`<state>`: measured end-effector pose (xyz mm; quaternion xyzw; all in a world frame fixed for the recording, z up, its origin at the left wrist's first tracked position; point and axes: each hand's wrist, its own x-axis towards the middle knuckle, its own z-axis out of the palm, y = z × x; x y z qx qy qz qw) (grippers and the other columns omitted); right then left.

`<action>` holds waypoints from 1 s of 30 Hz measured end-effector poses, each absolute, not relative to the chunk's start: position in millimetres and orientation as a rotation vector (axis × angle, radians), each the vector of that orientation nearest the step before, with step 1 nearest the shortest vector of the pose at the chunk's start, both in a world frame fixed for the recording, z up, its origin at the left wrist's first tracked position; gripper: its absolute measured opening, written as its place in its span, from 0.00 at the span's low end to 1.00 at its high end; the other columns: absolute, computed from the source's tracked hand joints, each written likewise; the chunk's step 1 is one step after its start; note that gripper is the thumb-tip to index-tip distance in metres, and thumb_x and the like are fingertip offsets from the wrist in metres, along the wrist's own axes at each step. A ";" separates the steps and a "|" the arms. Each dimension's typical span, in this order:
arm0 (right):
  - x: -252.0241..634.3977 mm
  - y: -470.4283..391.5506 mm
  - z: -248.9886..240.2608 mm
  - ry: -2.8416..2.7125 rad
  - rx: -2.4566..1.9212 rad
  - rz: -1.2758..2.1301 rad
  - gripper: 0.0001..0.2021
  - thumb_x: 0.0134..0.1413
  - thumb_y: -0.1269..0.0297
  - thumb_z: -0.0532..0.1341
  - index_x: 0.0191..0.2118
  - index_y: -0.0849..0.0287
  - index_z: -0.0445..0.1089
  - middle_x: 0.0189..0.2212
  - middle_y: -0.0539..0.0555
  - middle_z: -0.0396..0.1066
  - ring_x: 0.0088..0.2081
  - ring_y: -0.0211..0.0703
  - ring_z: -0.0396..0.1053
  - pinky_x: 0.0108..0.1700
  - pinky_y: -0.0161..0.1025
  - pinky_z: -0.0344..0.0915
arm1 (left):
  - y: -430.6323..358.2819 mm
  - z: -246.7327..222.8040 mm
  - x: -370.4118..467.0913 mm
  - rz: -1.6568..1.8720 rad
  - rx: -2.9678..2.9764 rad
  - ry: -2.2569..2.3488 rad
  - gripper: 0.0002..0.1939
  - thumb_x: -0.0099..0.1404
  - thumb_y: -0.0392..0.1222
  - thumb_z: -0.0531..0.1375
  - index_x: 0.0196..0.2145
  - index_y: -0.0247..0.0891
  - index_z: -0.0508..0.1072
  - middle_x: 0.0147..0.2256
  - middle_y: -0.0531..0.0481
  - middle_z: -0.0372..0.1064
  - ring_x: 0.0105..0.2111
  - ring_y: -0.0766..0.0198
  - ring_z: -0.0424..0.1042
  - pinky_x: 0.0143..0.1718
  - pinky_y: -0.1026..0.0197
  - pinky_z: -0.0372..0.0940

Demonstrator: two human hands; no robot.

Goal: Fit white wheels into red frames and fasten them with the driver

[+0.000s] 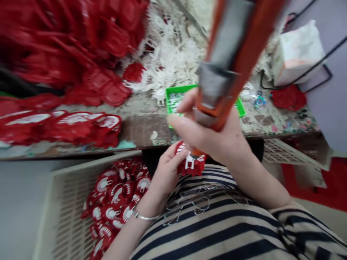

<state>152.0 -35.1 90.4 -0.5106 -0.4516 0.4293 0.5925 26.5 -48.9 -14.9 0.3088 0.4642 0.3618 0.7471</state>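
Note:
My left hand [168, 164], with a bracelet at the wrist, holds a red plastic part [199, 168] with a white plastic piece [189, 162] on its face, close to my striped shirt. My right hand [217, 141] is wrapped round an orange and grey electric screwdriver [217, 85], blurred and very near the camera. Its lower end points down at the red part, and my fingers partly hide where they meet. Just behind my right hand, a green tray [167, 103] on the bench contains small, pale, shiny pieces, too small to make out.
Red plastic parts [94, 54] are heaped at the back left, beside a pile of white plastic pieces [179, 50]. Red-and-white parts [76, 124] line the bench's front edge. A pale crate [62, 209] below holds several assembled parts [114, 195]. A white tissue pack [298, 50] stands right.

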 end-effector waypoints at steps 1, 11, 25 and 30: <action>154.0 -35.1 88.3 -1.015 -1.109 1.016 0.10 0.48 0.63 0.69 0.29 0.55 0.66 0.20 0.43 0.62 0.22 0.34 0.66 0.24 0.31 0.66 | -48.7 -14.3 27.0 0.794 0.643 1.005 0.20 0.54 0.43 0.68 0.45 0.36 0.76 0.36 0.48 0.80 0.33 0.60 0.78 0.37 0.59 0.72; 163.4 -23.5 79.4 -0.939 -0.797 1.072 0.09 0.50 0.70 0.68 0.31 0.55 0.66 0.14 0.42 0.60 0.14 0.34 0.57 0.17 0.34 0.58 | -45.6 -5.6 27.9 0.852 0.505 0.907 0.12 0.54 0.40 0.68 0.36 0.34 0.77 0.29 0.51 0.77 0.26 0.68 0.73 0.30 0.66 0.67; 156.3 -18.0 77.5 -1.002 -0.796 1.021 0.08 0.52 0.71 0.66 0.30 0.56 0.65 0.15 0.42 0.59 0.14 0.34 0.57 0.16 0.35 0.58 | -46.0 2.0 29.1 0.815 0.515 0.888 0.10 0.54 0.41 0.67 0.34 0.33 0.75 0.25 0.53 0.74 0.22 0.70 0.70 0.26 0.67 0.63; 155.5 -17.5 76.8 -0.986 -0.801 1.020 0.08 0.50 0.73 0.66 0.29 0.56 0.66 0.14 0.41 0.59 0.13 0.32 0.57 0.15 0.33 0.57 | -47.2 5.7 30.2 0.799 0.510 0.894 0.10 0.54 0.40 0.66 0.33 0.33 0.75 0.25 0.52 0.74 0.22 0.70 0.69 0.26 0.67 0.62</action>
